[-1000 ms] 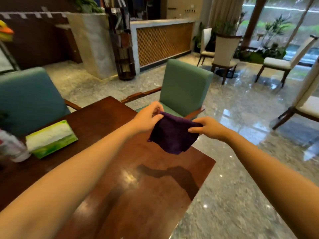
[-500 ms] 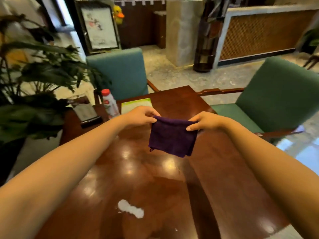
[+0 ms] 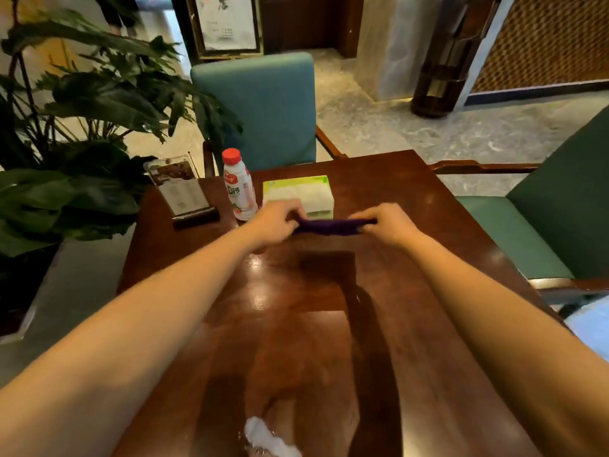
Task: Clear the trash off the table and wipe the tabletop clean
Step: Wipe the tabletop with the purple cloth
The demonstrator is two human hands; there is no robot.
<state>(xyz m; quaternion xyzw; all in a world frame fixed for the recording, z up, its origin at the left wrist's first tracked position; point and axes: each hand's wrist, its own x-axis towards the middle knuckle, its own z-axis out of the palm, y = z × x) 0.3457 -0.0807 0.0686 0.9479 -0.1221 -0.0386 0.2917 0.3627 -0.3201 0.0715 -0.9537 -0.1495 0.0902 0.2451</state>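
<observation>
A purple cloth (image 3: 333,225) is stretched flat between my two hands above the far half of the dark wooden table (image 3: 428,324). My left hand (image 3: 276,222) pinches its left end and my right hand (image 3: 385,224) pinches its right end. The cloth shows only as a thin band, edge-on. A white spill or crumpled scrap (image 3: 270,438) lies on the tabletop near its front edge, between my forearms.
Behind the cloth lie a green-and-white tissue pack (image 3: 298,194), a red-capped drink bottle (image 3: 239,186) and a menu stand (image 3: 184,194). A blue chair (image 3: 260,107) stands at the far side, a green chair (image 3: 553,225) at the right, a large plant (image 3: 72,133) at the left.
The view has swung left and down to the table. My hands moved forward and apart, and the hanging cloth is now pulled flat and level near the tissue pack.
</observation>
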